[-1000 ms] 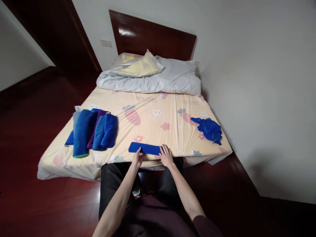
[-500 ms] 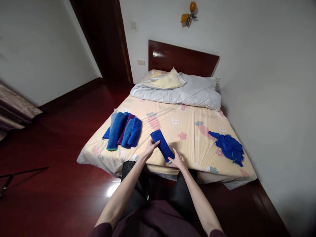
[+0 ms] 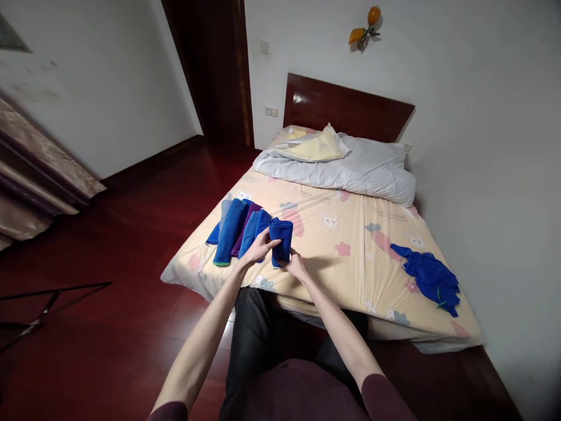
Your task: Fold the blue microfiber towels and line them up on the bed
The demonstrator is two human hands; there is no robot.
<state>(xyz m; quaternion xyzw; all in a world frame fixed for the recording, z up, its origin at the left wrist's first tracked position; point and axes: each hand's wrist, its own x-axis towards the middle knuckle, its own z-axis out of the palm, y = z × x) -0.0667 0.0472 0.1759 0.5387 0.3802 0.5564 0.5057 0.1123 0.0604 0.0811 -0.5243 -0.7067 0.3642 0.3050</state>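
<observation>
A rolled blue towel [image 3: 281, 241] is held above the front of the bed, its spiral end facing up. My left hand [image 3: 262, 245] grips its left side, thumb across the front. Low on the right side, my right hand [image 3: 294, 264] holds the bottom end. Just left of it lies a row of rolled towels: a blue one with green trim [image 3: 231, 234], a purple one [image 3: 245, 233] and several other blue ones. A crumpled blue cloth pile [image 3: 432, 278] rests at the bed's right side.
The bed [image 3: 324, 275] has a patterned cream sheet. A grey quilt [image 3: 372, 166] and a pale yellow pillow [image 3: 322, 146] lie near the headboard [image 3: 346, 105]. A black metal stand [image 3: 48, 304] is at the left.
Both hands have carried the rolled blue towel left, beside the row of rolls, and turned it more upright. The view has shifted, so the room appears further right.
</observation>
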